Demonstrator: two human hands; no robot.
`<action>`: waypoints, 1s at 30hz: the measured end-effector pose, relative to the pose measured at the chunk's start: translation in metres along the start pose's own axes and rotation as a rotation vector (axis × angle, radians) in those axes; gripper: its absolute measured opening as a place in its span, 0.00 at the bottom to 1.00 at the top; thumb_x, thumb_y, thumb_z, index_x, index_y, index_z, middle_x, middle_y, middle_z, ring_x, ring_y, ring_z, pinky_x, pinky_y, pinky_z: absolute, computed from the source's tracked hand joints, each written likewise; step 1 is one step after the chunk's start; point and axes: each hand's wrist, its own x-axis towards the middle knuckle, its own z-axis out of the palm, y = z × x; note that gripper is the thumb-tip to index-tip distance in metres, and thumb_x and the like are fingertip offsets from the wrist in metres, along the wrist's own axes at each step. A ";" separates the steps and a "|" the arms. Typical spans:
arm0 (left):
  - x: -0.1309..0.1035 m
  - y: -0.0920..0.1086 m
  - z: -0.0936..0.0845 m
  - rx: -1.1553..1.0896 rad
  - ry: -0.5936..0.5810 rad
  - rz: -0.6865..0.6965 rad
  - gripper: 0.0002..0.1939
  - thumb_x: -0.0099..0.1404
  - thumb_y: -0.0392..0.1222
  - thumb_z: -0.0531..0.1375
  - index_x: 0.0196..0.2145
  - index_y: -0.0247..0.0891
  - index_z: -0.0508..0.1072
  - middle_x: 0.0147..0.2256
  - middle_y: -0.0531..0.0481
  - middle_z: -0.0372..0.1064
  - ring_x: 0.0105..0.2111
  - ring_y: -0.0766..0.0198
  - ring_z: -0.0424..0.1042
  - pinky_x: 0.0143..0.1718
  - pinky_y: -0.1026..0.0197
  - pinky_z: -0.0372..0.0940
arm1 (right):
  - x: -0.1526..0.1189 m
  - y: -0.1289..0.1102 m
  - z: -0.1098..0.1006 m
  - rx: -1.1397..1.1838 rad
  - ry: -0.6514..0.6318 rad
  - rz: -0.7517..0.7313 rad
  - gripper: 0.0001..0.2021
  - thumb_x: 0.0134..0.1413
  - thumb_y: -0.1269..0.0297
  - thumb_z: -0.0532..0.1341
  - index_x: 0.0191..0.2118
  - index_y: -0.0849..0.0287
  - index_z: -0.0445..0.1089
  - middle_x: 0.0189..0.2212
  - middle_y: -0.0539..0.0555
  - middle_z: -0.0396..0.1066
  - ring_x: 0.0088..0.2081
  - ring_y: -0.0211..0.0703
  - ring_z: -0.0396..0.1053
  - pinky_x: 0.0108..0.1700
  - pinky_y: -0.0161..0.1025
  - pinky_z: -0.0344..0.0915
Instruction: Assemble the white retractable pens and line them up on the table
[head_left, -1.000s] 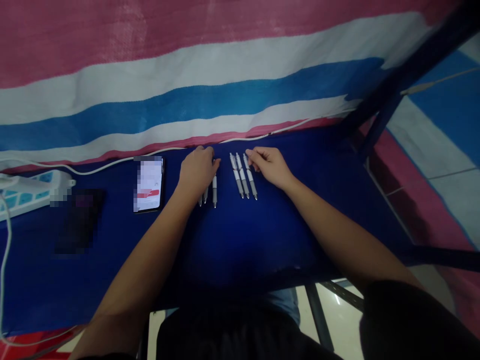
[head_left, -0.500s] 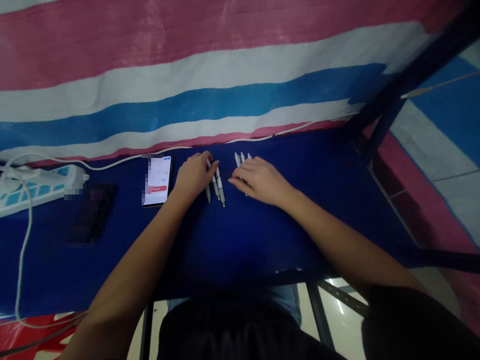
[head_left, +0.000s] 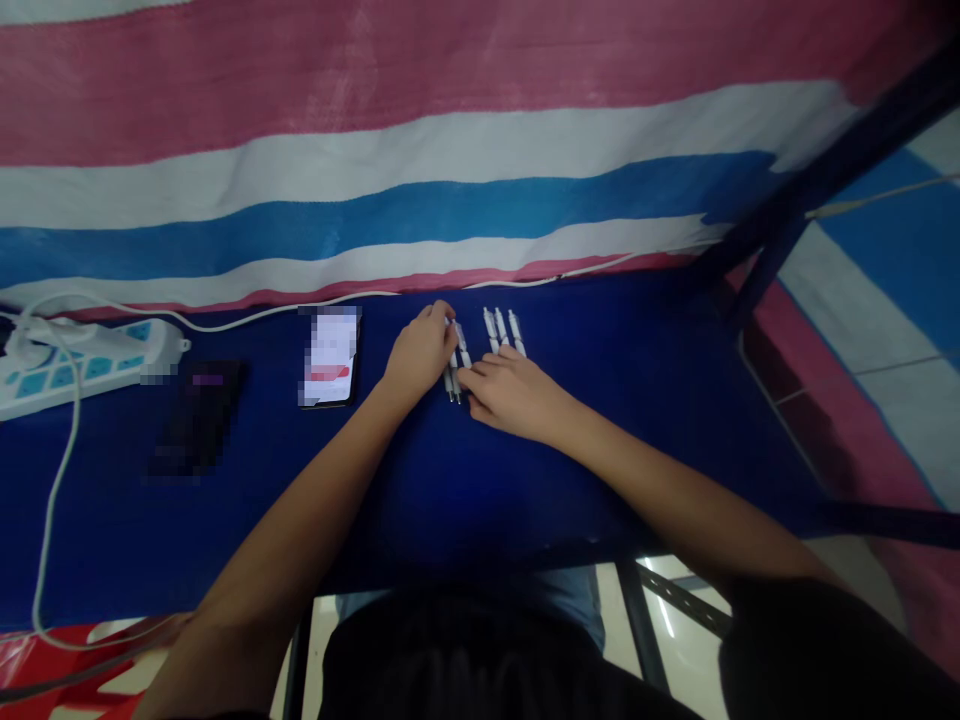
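Observation:
White-and-grey click pens (head_left: 454, 375) lie side by side on the blue table (head_left: 450, 480), tips toward me. My left hand (head_left: 421, 350) is curled against their left side, fingers closed over their upper ends. My right hand (head_left: 514, 392) is palm down beside them. Its fingers are bent, with the fingertips on the rightmost pen of this group, hiding that pen's lower part. Beyond the right hand lie three more white pens (head_left: 502, 325) in a loose row. Their lower ends are hidden beneath that hand.
A phone with a lit screen (head_left: 334, 345) lies left of my left hand. Farther left are a dark, blurred-out object (head_left: 199, 415) and a white power strip (head_left: 97, 360) with a cable. A striped sheet (head_left: 420, 210) hangs behind the table; a dark frame post (head_left: 780, 230) stands at right.
The left pens have been drawn closer together and lie nearer the right-hand group. My left hand has shifted right with them. My right hand has moved slightly down, its fingertips now reaching the left group.

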 end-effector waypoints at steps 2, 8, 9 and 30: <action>-0.001 -0.005 0.003 -0.047 0.033 0.036 0.09 0.77 0.37 0.56 0.50 0.38 0.74 0.40 0.44 0.75 0.38 0.56 0.73 0.42 0.53 0.67 | 0.001 0.002 -0.003 0.037 0.012 0.059 0.07 0.63 0.74 0.60 0.44 0.61 0.73 0.35 0.59 0.77 0.40 0.53 0.71 0.48 0.46 0.56; -0.007 -0.019 0.009 -0.200 0.134 0.106 0.14 0.73 0.34 0.58 0.55 0.39 0.74 0.35 0.49 0.73 0.34 0.58 0.72 0.39 0.54 0.68 | -0.004 0.024 -0.014 0.404 0.272 0.234 0.10 0.57 0.75 0.61 0.43 0.55 0.69 0.30 0.50 0.71 0.33 0.46 0.68 0.43 0.45 0.62; -0.008 -0.020 0.010 -0.226 0.140 0.121 0.15 0.73 0.34 0.58 0.55 0.40 0.75 0.34 0.50 0.72 0.33 0.59 0.72 0.39 0.54 0.68 | -0.007 0.027 -0.015 0.528 0.328 0.285 0.11 0.57 0.73 0.62 0.44 0.53 0.68 0.29 0.48 0.70 0.31 0.43 0.67 0.39 0.43 0.62; -0.020 -0.016 -0.010 -0.250 0.442 0.177 0.11 0.80 0.42 0.56 0.56 0.42 0.72 0.54 0.39 0.69 0.53 0.49 0.73 0.58 0.43 0.68 | -0.002 0.060 0.017 1.392 0.507 0.359 0.15 0.68 0.45 0.64 0.45 0.51 0.72 0.27 0.45 0.61 0.29 0.37 0.60 0.33 0.39 0.60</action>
